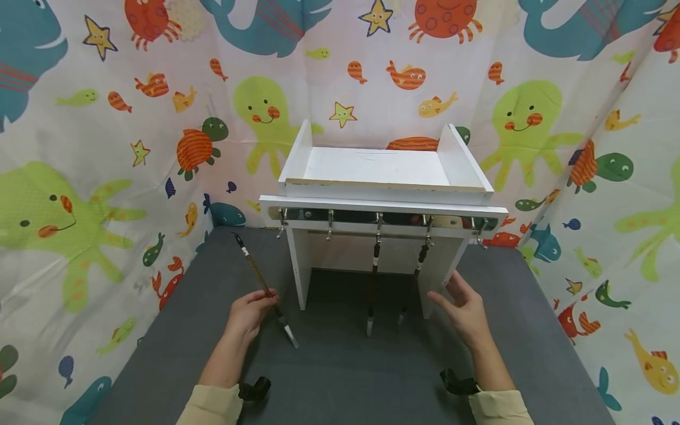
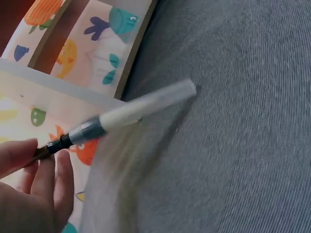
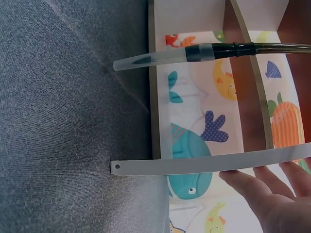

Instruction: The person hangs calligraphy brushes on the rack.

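Note:
My left hand [image 1: 251, 313] pinches a calligraphy brush [image 1: 258, 274] by its brown handle, left of a small white shelf [image 1: 382, 192]. The brush leans, its capped tip low and toward the right; a clear cap [image 2: 150, 103] covers the pale bristles in the left wrist view. My right hand [image 1: 466, 310] is at the shelf's right side panel [image 1: 446, 262]. In the right wrist view its fingertips [image 3: 231, 177] are against or very near that panel. Two more brushes, a middle one [image 1: 373, 277] and a right one [image 1: 418, 265], hang tip down from hooks.
A metal rail [image 1: 398, 218] with several hooks runs along the shelf's front edge. The shelf stands on a grey cloth surface [image 1: 340, 378]. Behind and at both sides hangs a curtain [image 1: 212, 141] printed with sea animals. Black straps [image 1: 255, 389] circle both wrists.

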The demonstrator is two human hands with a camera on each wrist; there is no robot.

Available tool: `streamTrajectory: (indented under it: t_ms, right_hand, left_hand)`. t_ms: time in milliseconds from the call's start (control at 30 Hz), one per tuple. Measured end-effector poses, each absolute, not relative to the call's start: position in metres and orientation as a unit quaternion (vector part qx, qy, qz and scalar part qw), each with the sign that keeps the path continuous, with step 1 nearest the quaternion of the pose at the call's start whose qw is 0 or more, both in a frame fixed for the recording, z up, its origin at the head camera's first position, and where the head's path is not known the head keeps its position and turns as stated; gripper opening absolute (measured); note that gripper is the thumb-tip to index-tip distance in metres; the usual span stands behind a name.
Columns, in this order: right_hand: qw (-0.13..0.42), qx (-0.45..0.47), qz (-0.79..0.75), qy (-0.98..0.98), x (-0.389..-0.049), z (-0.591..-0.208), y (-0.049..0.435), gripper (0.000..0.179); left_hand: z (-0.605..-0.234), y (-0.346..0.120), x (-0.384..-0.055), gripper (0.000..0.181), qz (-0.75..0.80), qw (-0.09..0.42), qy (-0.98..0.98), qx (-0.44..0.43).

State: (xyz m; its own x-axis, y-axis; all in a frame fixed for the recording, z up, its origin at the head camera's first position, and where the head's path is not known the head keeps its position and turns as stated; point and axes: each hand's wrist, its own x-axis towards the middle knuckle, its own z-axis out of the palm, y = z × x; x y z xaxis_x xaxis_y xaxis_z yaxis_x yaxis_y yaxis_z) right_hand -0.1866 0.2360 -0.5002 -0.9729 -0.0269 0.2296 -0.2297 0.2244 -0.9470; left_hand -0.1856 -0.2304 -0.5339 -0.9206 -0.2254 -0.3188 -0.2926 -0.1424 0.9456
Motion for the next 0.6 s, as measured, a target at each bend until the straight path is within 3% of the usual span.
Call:
streamTrajectory:
  t_ms: [300, 467, 600]
  right_hand:
    - [0.077, 0.077, 0.615, -0.781, -0.187, -0.501, 0.237, 0.077]
    - [0.076, 0.073, 0.609, -0.786, -0.188, -0.502, 0.238, 0.078]
    - [0.075, 0.077, 0.609, -0.786, -0.188, -0.503, 0.238, 0.078]
  left_hand:
    - [-0.514, -0.226, -0.173, 0.032, 0.708, -0.013, 0.691, -0.145]
    - [-0.506, -0.224, -0.162, 0.034, 0.648, -0.058, 0.75, -0.119]
    - [-0.5, -0.224, -0.151, 0.024, 0.579, -0.102, 0.802, -0.107]
